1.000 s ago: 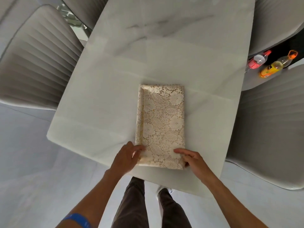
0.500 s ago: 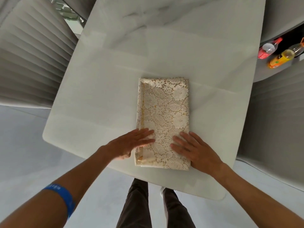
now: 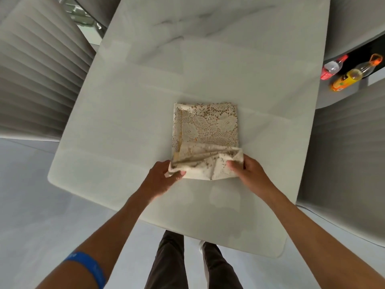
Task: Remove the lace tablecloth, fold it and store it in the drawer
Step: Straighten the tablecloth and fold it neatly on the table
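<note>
I am watching both hands change from pressing flat on the lace tablecloth (image 3: pixel 205 130) half a second ago to pinching its near end. The left hand (image 3: pixel 160 180) is now closing thumb and fingers on the near left corner, and the right hand (image 3: pixel 249 174) is doing the same on the near right corner, so each is gripping cloth rather than smoothing it. Between the two grips the near edge is lifting off the marble table (image 3: pixel 129 113) and curling over toward the far end, showing stacked layers and the paler underside. Beyond the grips the rest of the folded strip is lying flat and square on the table, its far edge undisturbed. I am reading this as the start of one more fold, end over end, which would halve the long rectangle into a compact packet. That puts the folding close to finished, with storage not yet begun; I am seeing no drawer in this view. The layers between the grips are sagging a little, so I judge the corners need carrying evenly to land aligned.
</note>
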The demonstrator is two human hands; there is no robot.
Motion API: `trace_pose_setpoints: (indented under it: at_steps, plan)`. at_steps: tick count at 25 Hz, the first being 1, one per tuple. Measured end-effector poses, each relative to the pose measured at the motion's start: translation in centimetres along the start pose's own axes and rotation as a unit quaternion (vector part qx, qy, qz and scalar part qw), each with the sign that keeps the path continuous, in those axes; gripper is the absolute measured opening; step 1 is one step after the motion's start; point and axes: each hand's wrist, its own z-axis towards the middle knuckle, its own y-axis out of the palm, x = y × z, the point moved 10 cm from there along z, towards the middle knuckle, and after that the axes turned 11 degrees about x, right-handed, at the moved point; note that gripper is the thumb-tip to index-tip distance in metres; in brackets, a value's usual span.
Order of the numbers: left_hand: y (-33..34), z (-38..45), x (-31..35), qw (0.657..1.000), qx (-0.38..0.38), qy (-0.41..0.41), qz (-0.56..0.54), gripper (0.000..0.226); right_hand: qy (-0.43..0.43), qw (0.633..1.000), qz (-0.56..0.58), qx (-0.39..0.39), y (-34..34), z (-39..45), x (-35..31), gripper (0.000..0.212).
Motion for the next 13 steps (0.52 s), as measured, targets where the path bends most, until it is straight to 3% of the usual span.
trace_pose_setpoints:
  at_steps: [3,7,13]
  plan:
    - [-0.8,0.5,1.0,0.995,0.095,-0.027,-0.024,0.022,0.012,0.994,-0.033,0.099,-0.4,1.4,0.0,0.019]
    - [-0.8,0.7,1.1,0.981,0.179,-0.069,-0.016,0.041,0.018,0.982,-0.109,0.152,-0.8,2.5,-0.1,0.035]
    - [-1.4,-0.2,1.4,0.969,0.237,-0.070,-0.013,0.039,0.026,0.968,-0.146,0.203,-1.2,2.9,0.1,0.049]
